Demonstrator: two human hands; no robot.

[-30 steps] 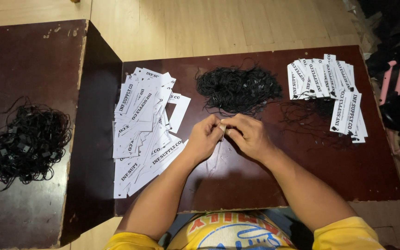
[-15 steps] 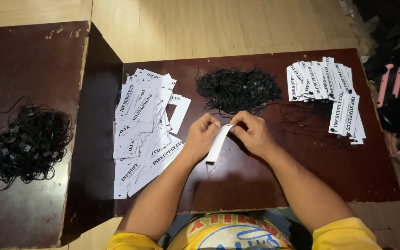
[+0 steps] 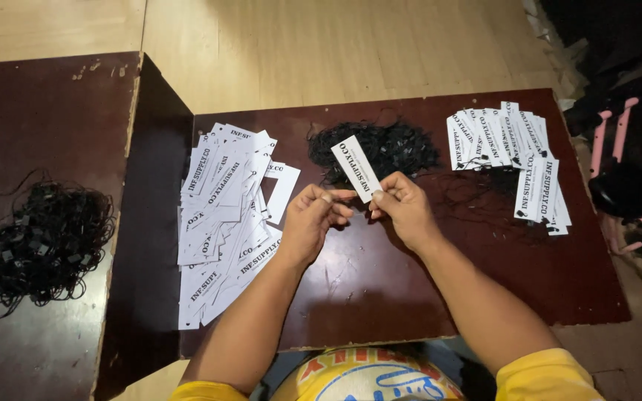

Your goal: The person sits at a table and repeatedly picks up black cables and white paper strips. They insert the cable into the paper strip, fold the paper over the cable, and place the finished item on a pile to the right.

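Observation:
My left hand point(image 3: 313, 221) and my right hand point(image 3: 403, 206) meet over the middle of a dark brown table point(image 3: 380, 289). Together they pinch the lower end of one white printed paper tag point(image 3: 358, 168), which sticks up and away from me toward a heap of black strings point(image 3: 380, 148). To the left of my left hand lies a loose pile of white tags point(image 3: 224, 215). A fanned row of white tags with black strings on them point(image 3: 510, 152) lies at the right.
A second dark table point(image 3: 39, 148) stands at the left and carries another heap of black strings point(image 3: 42, 241). A pink and black object point(image 3: 622, 178) sits off the table's right edge. Pale wooden floor point(image 3: 336, 52) lies beyond.
The tag hung downward from my fingers half a second ago; now it points up and away, toward the string heap. Both hands stay together at the table's middle.

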